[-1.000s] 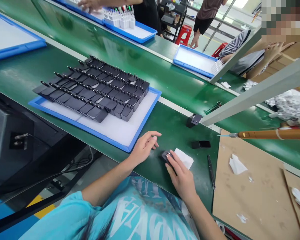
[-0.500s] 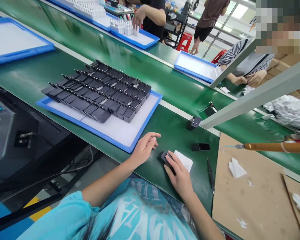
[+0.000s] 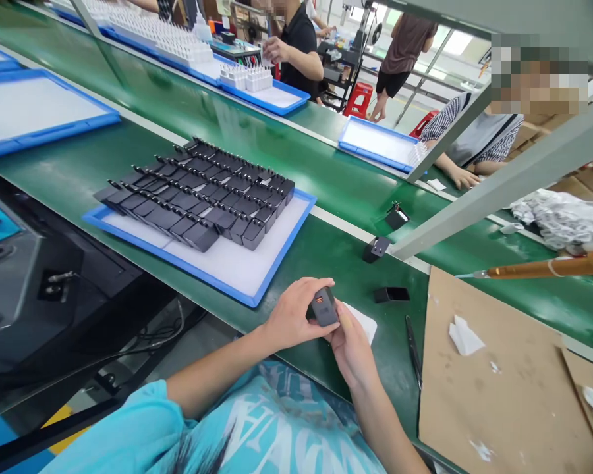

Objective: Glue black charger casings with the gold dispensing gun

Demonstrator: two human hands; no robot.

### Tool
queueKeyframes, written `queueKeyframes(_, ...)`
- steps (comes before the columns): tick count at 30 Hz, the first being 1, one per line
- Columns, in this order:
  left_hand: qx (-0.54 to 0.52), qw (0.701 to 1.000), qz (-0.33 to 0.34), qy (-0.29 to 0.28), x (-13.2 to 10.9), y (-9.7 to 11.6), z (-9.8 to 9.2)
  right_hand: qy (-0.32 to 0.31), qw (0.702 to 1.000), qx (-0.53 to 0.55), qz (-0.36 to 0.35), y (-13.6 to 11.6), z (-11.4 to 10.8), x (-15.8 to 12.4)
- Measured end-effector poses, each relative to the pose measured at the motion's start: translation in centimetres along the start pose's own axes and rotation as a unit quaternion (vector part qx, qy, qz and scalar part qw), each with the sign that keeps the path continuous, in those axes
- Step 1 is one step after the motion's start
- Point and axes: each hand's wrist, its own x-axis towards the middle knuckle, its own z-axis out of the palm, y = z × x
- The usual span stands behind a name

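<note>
Between my two hands I hold a black charger [image 3: 325, 307], its face with an orange USB port turned up toward me. My left hand [image 3: 295, 312] grips it from the left, thumb along its lower edge and fingers over the top. Fingers of my right hand [image 3: 352, 342] close on its right side. Under my right hand lies a white cloth or paper [image 3: 364, 322], partly covered. To the left, a blue-rimmed tray [image 3: 257, 297] carries rows of black chargers [image 3: 192, 197] with their prongs up.
A black charger [image 3: 376, 249], an open black housing [image 3: 391, 294] and tweezers [image 3: 413, 349] lie to the right. Beyond are a cardboard sheet [image 3: 474, 408] and an orange-handled tool [image 3: 548, 268]. A grey post [image 3: 474, 197] slants overhead. Co-workers sit across the green line.
My right hand has lifted the charger off the table beside the white cloth. My left hand, empty before, has moved right and taken hold of it too. The view has shifted slightly.
</note>
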Motion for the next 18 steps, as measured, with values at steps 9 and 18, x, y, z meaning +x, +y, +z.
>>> queueKeyframes(9, 0.064, 0.998, -0.018, 0.004, -0.2, 0.2, -0.2, 0.003, 0.999, 0.026, 0.027, 0.4, 0.0, 0.5)
queueKeyframes(18, 0.191, 0.980, -0.008, -0.047, -0.5, -0.7, -2.2, 0.051, 0.981, -0.172, -0.074, 1.2, -0.2, -0.4)
